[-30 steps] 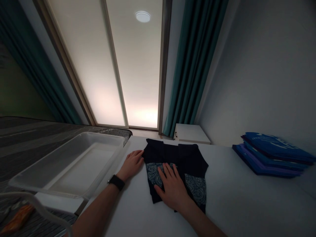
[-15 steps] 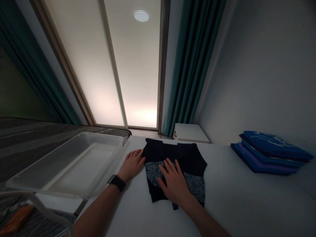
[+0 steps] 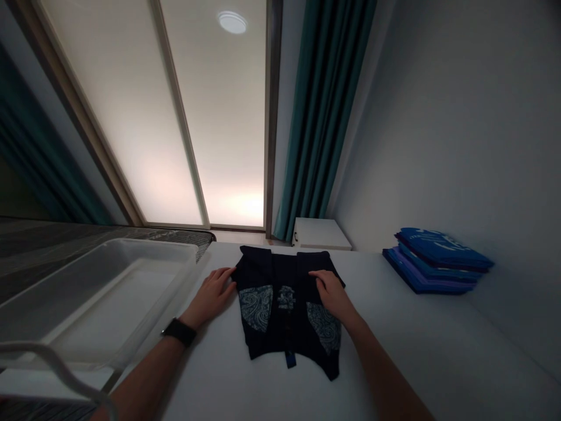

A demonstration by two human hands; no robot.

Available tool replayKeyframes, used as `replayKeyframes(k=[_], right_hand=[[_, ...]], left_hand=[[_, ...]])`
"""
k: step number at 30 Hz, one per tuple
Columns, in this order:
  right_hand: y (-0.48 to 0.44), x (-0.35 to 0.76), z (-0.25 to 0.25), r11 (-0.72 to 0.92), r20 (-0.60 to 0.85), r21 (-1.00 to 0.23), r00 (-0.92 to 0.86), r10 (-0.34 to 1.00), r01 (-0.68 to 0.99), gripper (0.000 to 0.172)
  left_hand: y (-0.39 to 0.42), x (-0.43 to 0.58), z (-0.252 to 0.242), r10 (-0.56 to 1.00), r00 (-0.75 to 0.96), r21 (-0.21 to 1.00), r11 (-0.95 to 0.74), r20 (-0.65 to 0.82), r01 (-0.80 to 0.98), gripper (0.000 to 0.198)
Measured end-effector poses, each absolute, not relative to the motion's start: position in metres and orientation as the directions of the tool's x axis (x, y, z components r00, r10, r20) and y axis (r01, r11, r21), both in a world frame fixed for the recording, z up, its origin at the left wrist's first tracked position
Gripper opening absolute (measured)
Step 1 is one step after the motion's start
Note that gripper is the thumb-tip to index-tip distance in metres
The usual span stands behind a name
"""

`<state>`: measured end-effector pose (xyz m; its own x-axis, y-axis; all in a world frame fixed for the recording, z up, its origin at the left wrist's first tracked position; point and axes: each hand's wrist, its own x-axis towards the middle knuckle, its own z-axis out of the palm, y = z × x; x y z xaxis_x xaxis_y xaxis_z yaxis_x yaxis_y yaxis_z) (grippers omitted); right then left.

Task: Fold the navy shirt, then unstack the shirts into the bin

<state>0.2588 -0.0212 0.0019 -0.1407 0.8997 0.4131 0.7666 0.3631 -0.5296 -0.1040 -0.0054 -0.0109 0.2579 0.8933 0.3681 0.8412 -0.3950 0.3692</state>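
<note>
A dark navy garment (image 3: 287, 310) with two paisley patches lies partly folded on the white table (image 3: 394, 351). My left hand (image 3: 213, 295), with a black watch on the wrist, rests flat at the garment's left edge, fingers stretched and touching the cloth. On the garment's upper right part rests my right hand (image 3: 332, 292), its fingers laid out on the fabric. Neither hand grips anything that I can see.
A clear plastic bin (image 3: 100, 292) stands to the left of the table. A stack of folded blue and purple clothes (image 3: 433, 260) lies at the right by the wall. A small white cabinet (image 3: 319, 234), teal curtains (image 3: 315, 117) and a lit window are behind.
My right hand has moved from the garment's middle up to its right side, uncovering the centre and both paisley patches. The left hand has stayed at the left edge. The view shifted right.
</note>
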Motion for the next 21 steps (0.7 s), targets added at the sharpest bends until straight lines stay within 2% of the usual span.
replayKeyframes(k=[6,10,17,21], right_hand=[[-0.04,0.226,0.013,0.511,0.499,-0.38,-0.295,0.815,0.771,0.033],[-0.058,0.195,0.02,0.608,0.48,-0.324,-0.428,0.766,0.725,0.034],[-0.068,0.179,0.01,0.647,0.405,-0.332,-0.516,0.755,0.686,0.036],[-0.067,0.18,0.006,0.645,0.406,-0.336,-0.512,0.757,0.686,0.038]], left_hand=[[-0.006,-0.103,-0.009,0.884,0.261,0.389,-0.414,0.388,0.823,0.041],[-0.008,-0.101,-0.004,0.854,0.281,0.383,-0.46,0.438,0.801,0.039],[-0.009,-0.084,0.008,0.794,0.392,0.265,-0.547,0.465,0.794,0.034],[0.015,-0.065,0.023,0.757,0.5,0.139,-0.598,0.421,0.789,0.04]])
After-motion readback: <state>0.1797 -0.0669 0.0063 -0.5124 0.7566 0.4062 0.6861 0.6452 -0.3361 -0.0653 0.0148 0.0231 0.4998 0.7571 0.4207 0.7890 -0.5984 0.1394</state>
